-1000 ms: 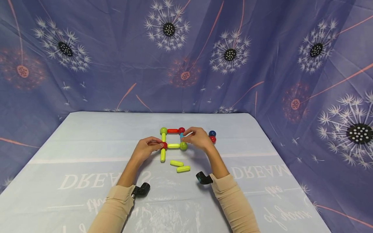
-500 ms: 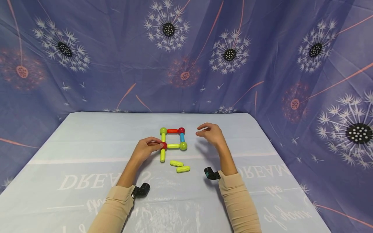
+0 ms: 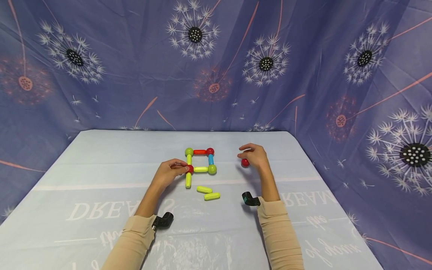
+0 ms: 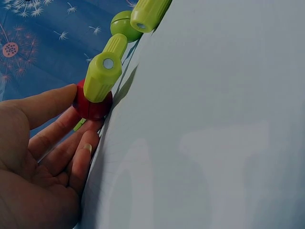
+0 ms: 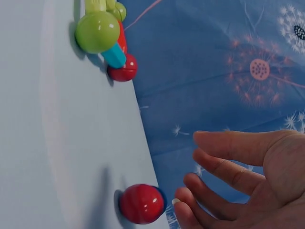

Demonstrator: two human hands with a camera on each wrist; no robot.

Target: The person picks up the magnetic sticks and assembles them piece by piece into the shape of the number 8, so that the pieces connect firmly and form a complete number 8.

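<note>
A square of magnetic rods and balls lies on the table, with a lime ball (image 3: 189,151), a red rod (image 3: 200,152), a blue rod (image 3: 210,159) and a second lime ball (image 3: 212,169) among its parts. At the near left corner, my left hand (image 3: 170,171) pinches the red ball (image 4: 93,102) between thumb and fingers. A yellow-green rod (image 3: 188,180) sticks out from that ball towards me. My right hand (image 3: 254,155) hovers with loosely bent fingers and nothing in them, beside a loose red ball (image 5: 141,204). Behind that ball, a blue ball (image 5: 162,194) is mostly hidden.
Two loose yellow-green rods, a farther rod (image 3: 204,189) and a nearer rod (image 3: 212,196), lie in front of the square. A patterned curtain (image 3: 145,75) hangs behind the pale cloth-covered table (image 3: 111,150).
My right hand has let go of the blue rod and moved right to the loose balls, now covering the blue one in the head view. My left hand stays on its red ball.
</note>
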